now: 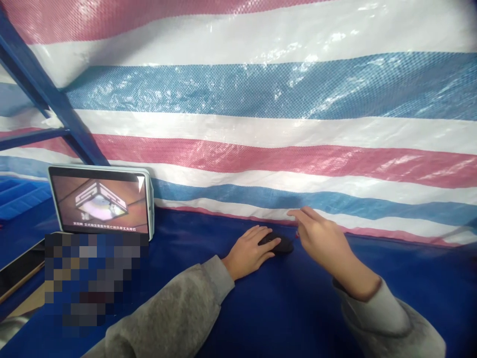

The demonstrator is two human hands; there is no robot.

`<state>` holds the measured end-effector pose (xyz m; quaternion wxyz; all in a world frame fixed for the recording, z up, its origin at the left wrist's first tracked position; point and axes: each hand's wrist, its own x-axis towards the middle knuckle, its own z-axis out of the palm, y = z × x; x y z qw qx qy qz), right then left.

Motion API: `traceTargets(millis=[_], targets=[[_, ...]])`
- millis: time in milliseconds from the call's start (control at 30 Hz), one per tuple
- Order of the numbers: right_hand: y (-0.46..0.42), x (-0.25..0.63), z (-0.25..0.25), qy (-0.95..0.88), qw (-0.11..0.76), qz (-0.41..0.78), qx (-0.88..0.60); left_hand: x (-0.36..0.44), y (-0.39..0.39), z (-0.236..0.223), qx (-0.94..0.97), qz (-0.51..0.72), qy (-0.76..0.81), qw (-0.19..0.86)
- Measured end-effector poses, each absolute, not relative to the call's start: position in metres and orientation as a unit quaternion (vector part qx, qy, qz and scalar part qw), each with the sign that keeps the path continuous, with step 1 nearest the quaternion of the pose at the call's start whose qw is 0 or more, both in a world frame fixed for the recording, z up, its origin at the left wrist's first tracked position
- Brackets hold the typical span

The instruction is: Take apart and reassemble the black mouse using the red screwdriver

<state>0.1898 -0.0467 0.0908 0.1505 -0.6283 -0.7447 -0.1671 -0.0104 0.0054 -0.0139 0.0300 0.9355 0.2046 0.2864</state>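
Note:
On the blue surface lies a black object like a computer mouse (285, 243). My left hand (249, 250) rests against its left end, fingers laid over and beside it, holding it down. Just to the right, my right hand (320, 236) is held slightly raised, with the fingers curled in and the index finger bent toward the left. A tiny reddish bit shows by its fingertips, but what they pinch is hidden. Both arms wear grey sleeves.
A tablet (99, 201) in a pale case stands propped at the left, playing a video. Beside it lies a phone (22, 268), near a pixelated patch. A striped plastic sheet (261, 92) hangs behind the blue surface (290, 308). A blue metal frame (48, 89) rises at upper left.

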Motion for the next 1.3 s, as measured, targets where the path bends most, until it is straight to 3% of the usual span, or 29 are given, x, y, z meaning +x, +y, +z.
traceTargets(millis=[667, 1300], targets=[[-0.0489, 0.1883, 0.0947, -0.757, 0.145, -0.153, -0.618, -0.01, 0.005, -0.0123, 0.936, 0.285, 0.205, 0.036], [-0.0474, 0.1901, 0.0982, -0.723, 0.197, -0.111, -0.653, -0.0103, 0.0051, -0.0122, 0.935, 0.287, 0.205, 0.031]])
